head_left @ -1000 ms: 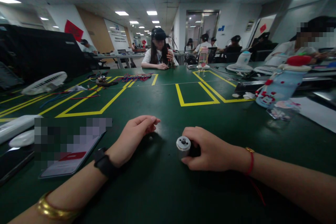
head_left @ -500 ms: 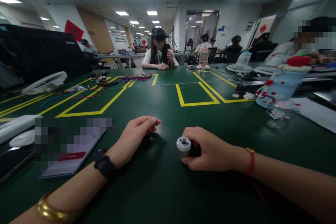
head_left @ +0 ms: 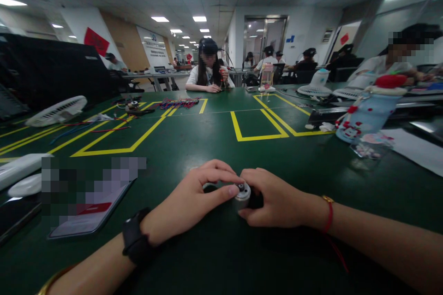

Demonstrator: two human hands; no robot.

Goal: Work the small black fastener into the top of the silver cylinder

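Holding the motor from its right side, our right hand wraps around it on the green table. Our left hand meets it there, thumb and forefinger pinched narrow on the top of the motor. We see a phone lying well apart at the left.

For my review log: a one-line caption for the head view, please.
Right hand grips a small silver motor on the green table while the left hand pinches at its shaft end.
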